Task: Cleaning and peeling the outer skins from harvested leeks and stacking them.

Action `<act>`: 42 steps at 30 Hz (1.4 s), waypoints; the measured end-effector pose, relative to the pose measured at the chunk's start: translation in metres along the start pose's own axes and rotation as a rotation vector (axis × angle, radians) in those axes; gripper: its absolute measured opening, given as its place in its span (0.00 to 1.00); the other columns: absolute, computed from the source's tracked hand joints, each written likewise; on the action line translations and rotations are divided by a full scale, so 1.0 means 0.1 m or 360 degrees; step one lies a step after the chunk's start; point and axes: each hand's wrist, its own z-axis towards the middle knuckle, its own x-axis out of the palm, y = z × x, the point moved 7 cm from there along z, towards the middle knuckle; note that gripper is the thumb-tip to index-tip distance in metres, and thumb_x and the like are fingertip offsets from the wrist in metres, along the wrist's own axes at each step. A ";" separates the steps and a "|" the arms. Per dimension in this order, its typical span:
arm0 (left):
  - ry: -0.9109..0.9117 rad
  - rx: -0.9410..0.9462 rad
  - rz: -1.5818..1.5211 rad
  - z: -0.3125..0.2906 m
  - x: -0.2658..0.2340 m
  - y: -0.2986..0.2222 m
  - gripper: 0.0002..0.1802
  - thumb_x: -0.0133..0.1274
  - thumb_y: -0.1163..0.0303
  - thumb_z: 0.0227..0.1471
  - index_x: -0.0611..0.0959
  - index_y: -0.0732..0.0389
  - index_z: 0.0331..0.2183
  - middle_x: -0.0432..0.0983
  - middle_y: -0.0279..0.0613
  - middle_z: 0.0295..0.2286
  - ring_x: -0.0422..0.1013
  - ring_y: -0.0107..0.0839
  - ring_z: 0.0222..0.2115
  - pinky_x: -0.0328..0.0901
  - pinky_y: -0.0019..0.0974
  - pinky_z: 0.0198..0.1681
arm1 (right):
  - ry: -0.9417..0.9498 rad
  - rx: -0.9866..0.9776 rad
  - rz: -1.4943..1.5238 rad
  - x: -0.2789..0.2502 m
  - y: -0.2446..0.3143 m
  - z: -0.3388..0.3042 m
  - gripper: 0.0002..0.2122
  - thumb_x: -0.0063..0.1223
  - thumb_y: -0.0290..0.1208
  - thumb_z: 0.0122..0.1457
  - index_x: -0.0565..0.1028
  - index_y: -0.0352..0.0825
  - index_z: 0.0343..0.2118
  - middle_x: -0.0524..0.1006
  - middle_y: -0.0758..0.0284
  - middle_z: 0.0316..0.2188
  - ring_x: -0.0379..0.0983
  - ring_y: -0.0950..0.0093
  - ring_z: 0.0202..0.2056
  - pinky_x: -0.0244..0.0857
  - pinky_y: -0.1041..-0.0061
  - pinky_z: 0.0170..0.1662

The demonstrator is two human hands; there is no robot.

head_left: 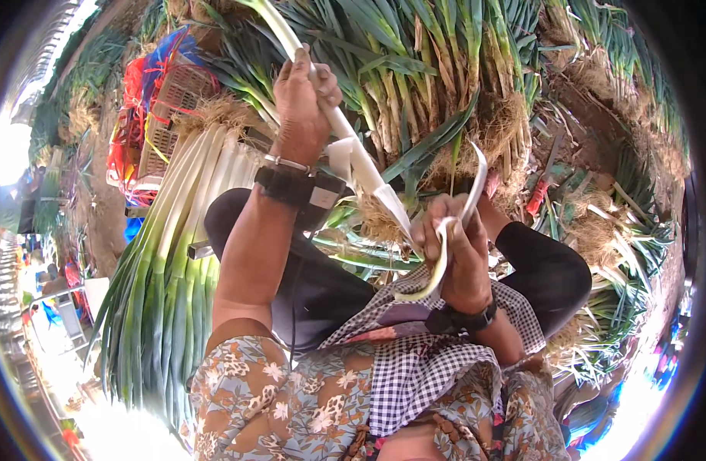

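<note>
In front of me, my left hand (303, 96) is wrapped round a leek (339, 123), whose green end points up and away. The stalk slants down toward my right hand (454, 250), with a loose outer layer curling off its middle. My right hand is closed, pinching the lower end of the leek and pale peeled strips. One peeled strip (479, 175) sticks up past the fingers, and another curved strip (436, 280) hangs below them. The fingertips of my right hand are partly hidden by the strips.
Long white-stemmed leeks (165, 223) lie stacked at my left. A heap of unpeeled, rooty leeks (422, 84) fills the far side. Beyond the stack are a brown plastic crate (167, 115) and red bags (122, 150). A red-handled tool (537, 197) and leek scraps (598, 238) lie at right.
</note>
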 end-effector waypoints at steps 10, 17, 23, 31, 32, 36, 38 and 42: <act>-0.0145 0.0306 0.0487 0.39 -0.09 -0.56 0.15 0.48 0.59 0.60 0.71 0.61 0.30 0.68 0.35 0.19 0.61 0.20 0.14 0.57 0.26 0.15 | 0.0148 0.0370 -0.1136 -0.27 0.27 -0.83 0.07 0.52 0.26 0.58 0.68 0.30 0.36 0.71 0.63 0.30 0.71 0.73 0.32 0.67 0.74 0.35; 0.0043 0.0513 0.0267 0.08 -0.02 -0.52 0.23 0.40 0.49 0.62 0.69 0.61 0.31 0.69 0.39 0.21 0.61 0.24 0.15 0.58 0.31 0.17 | 0.0235 0.0163 -0.1772 -0.04 0.11 0.22 0.20 0.58 0.24 0.54 0.68 0.28 0.49 0.72 0.55 0.45 0.72 0.67 0.45 0.66 0.72 0.48; 0.0116 0.0531 0.0267 -0.17 0.20 -0.47 0.28 0.41 0.44 0.60 0.71 0.62 0.29 0.69 0.39 0.21 0.61 0.25 0.16 0.57 0.30 0.17 | 0.0431 -0.0487 -0.1981 0.60 -0.17 1.05 0.19 0.58 0.19 0.51 0.68 0.32 0.46 0.72 0.61 0.38 0.71 0.70 0.33 0.67 0.73 0.37; 0.0969 0.0276 -0.0029 0.04 0.35 -0.81 0.22 0.37 0.50 0.64 0.68 0.55 0.51 0.67 0.35 0.25 0.53 0.18 0.16 0.51 0.21 0.18 | 0.0612 -0.0660 -0.1681 0.51 -0.27 0.84 0.12 0.59 0.16 0.47 0.69 0.31 0.33 0.71 0.62 0.30 0.72 0.67 0.33 0.66 0.71 0.35; 0.0824 0.0345 0.0073 0.08 0.28 -0.81 0.22 0.38 0.50 0.63 0.68 0.54 0.52 0.66 0.35 0.25 0.53 0.18 0.16 0.51 0.22 0.18 | 0.0496 -0.0755 -0.1676 0.43 -0.20 0.79 0.12 0.59 0.16 0.46 0.69 0.31 0.32 0.71 0.65 0.29 0.71 0.72 0.33 0.66 0.74 0.34; 0.0597 0.0367 0.0062 0.19 0.12 -0.81 0.23 0.38 0.51 0.63 0.68 0.54 0.52 0.63 0.35 0.23 0.53 0.18 0.16 0.50 0.22 0.17 | 0.0187 -0.1073 -0.1897 0.37 0.16 0.37 0.11 0.56 0.14 0.47 0.71 0.35 0.32 0.72 0.64 0.29 0.74 0.67 0.36 0.68 0.72 0.40; 0.0596 0.0395 0.0060 0.20 0.11 -0.83 0.23 0.37 0.52 0.64 0.65 0.55 0.54 0.63 0.35 0.23 0.53 0.19 0.15 0.51 0.22 0.17 | 0.0430 -0.1200 -0.2081 0.62 0.29 0.31 0.11 0.56 0.15 0.48 0.70 0.35 0.33 0.72 0.63 0.29 0.75 0.66 0.36 0.69 0.72 0.40; 0.0539 0.0429 0.0044 0.21 0.08 -0.82 0.21 0.37 0.51 0.64 0.67 0.57 0.48 0.62 0.36 0.22 0.53 0.20 0.16 0.51 0.23 0.17 | 0.0508 -0.0678 -0.1349 0.54 0.04 0.41 0.09 0.54 0.18 0.53 0.68 0.35 0.34 0.71 0.63 0.30 0.75 0.66 0.40 0.69 0.71 0.42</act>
